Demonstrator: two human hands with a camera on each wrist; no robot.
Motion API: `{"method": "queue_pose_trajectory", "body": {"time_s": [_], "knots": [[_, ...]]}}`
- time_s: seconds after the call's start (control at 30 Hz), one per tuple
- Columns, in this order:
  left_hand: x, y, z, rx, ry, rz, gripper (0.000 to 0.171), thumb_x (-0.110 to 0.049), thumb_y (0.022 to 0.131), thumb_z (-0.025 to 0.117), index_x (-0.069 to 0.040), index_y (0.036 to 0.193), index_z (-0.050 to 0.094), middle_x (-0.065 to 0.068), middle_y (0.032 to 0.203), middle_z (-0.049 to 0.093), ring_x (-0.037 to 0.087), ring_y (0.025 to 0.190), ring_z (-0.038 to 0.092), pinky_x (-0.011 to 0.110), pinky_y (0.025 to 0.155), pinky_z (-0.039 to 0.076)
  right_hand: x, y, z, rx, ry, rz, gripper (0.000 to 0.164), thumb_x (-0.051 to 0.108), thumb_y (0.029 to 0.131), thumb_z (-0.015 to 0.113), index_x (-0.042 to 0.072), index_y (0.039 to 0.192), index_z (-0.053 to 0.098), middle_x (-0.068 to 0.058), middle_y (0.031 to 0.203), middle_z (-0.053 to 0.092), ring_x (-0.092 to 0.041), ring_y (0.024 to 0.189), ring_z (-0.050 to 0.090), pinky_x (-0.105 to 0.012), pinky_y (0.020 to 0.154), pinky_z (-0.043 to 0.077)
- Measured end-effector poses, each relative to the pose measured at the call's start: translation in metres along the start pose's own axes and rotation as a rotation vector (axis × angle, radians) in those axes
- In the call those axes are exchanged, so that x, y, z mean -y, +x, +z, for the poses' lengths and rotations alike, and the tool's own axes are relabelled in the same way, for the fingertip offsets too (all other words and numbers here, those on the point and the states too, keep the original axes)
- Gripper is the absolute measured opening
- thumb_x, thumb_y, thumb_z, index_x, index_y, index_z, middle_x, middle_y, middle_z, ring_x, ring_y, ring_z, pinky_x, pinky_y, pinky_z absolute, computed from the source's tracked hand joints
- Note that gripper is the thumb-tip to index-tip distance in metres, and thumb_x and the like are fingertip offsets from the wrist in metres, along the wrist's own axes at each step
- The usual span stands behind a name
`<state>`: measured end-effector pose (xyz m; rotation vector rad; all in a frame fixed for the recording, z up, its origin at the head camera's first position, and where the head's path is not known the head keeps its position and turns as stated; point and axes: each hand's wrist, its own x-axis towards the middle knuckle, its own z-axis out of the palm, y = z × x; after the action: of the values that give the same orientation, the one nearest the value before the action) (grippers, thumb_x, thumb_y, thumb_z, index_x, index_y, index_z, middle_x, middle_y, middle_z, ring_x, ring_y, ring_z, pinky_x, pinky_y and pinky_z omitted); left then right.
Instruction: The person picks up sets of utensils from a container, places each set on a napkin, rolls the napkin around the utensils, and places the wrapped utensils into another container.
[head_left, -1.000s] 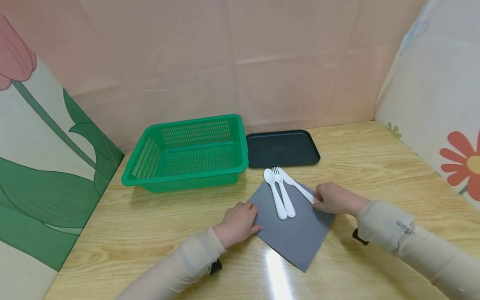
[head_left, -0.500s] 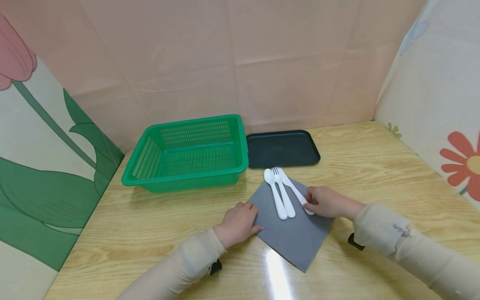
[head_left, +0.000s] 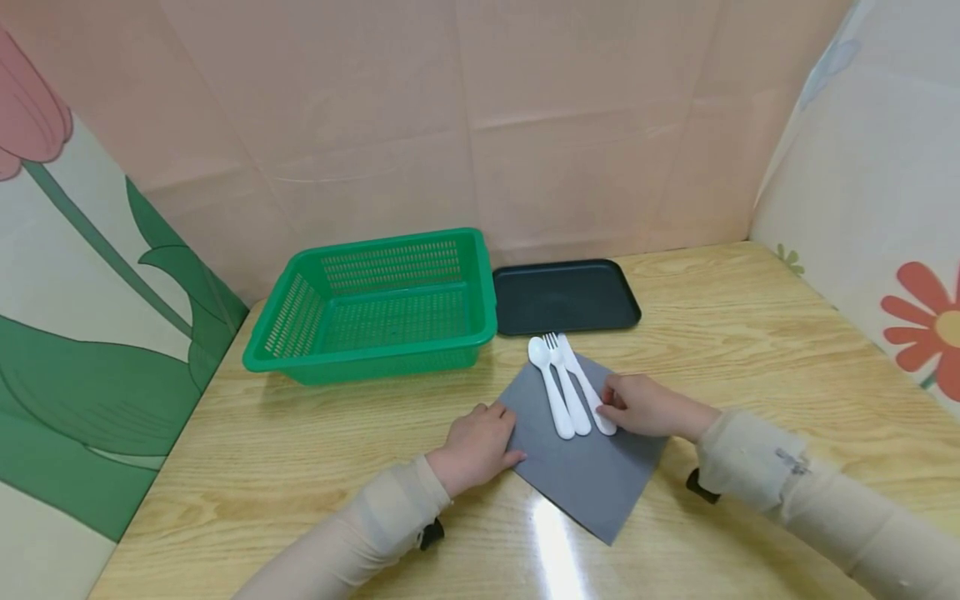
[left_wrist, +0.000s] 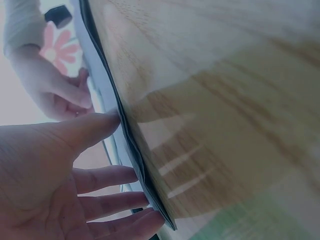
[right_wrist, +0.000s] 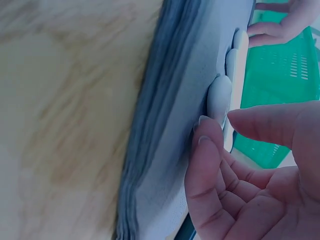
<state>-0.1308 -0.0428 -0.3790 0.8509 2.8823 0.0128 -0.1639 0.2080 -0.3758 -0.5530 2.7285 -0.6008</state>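
Observation:
A folded grey cloth napkin [head_left: 581, 483] lies turned cornerwise on the table. On it, side by side, are a white spoon [head_left: 552, 390], a white fork [head_left: 569, 390] and a white knife [head_left: 584, 377], handles toward the person. My right hand [head_left: 641, 406] pinches the knife near its handle end; in the right wrist view thumb and forefinger sit at either side of the rounded handle [right_wrist: 219, 97]. My left hand [head_left: 475, 446] rests on the napkin's left corner. In the left wrist view its fairly straight fingers [left_wrist: 107, 179] touch the cloth edge.
A green perforated basket [head_left: 375, 362] stands at the back left. Right beside it lies a black tray [head_left: 566, 302], just beyond the cutlery tips. Pink cloth hangs behind the wooden table [head_left: 337, 442], with printed panels at both sides.
My right hand has moved left with the knife, bringing its handle from the napkin's right side to beside the fork. My left hand, spoon, fork and napkin look unmoved.

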Motion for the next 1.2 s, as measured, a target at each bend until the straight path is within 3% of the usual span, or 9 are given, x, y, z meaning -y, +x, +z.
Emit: {"method": "queue_pose_trajectory", "body": {"time_s": [0.2, 1.2], "knots": [[0.0000, 0.0003, 0.0000, 0.001, -0.001, -0.001, 0.039, -0.043, 0.087, 0.061, -0.010, 0.107, 0.060, 0.004, 0.103, 0.061, 0.018, 0.089, 0.058, 0.027, 0.064, 0.050, 0.0028, 0.0002, 0.0009, -0.008, 0.015, -0.028, 0.012, 0.016, 0.089, 0.059, 0.004, 0.087, 0.056, 0.000, 0.065, 0.053, -0.009, 0.058, 0.046, -0.023, 0.053, 0.038], [-0.0001, 0.0010, -0.0002, 0.005, 0.003, -0.009, 0.038, -0.044, 0.087, 0.061, -0.011, 0.105, 0.060, 0.003, 0.101, 0.060, 0.017, 0.087, 0.058, 0.026, 0.060, 0.048, 0.0038, 0.0057, 0.0036, 0.034, 0.036, -0.002, 0.013, 0.018, 0.089, 0.061, 0.007, 0.087, 0.053, -0.001, 0.065, 0.051, -0.011, 0.057, 0.045, -0.023, 0.052, 0.037]]}}
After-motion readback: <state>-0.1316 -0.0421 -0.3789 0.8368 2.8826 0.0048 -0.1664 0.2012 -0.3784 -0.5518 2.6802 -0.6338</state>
